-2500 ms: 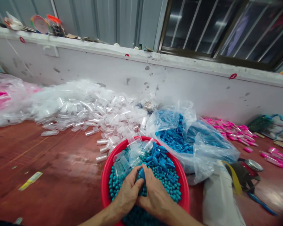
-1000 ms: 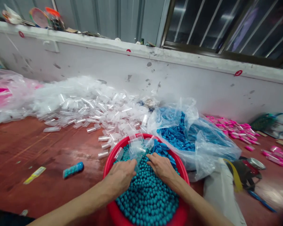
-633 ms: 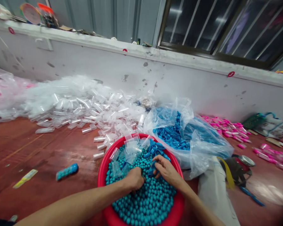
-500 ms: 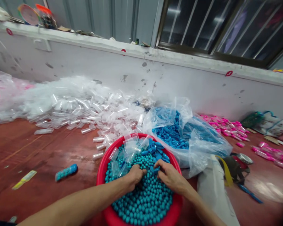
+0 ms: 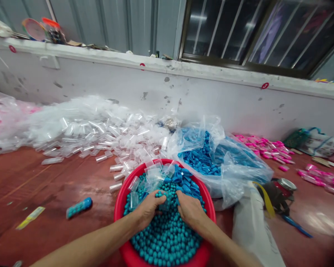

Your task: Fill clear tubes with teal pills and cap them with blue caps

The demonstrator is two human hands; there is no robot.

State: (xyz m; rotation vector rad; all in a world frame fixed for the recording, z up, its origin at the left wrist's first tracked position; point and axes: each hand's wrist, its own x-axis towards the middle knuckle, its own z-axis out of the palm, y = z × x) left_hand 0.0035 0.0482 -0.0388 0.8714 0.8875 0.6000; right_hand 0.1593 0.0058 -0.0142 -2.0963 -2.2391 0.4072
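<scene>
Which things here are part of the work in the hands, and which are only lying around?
In hand: left hand, right hand, teal balls, red basin, clear tubes, blue caps.

Lying about: filled tube, pink tubes, yellow strip.

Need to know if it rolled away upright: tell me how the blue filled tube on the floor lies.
Tipped: the filled tube lies on its side on the red floor, left of the red basin.
</scene>
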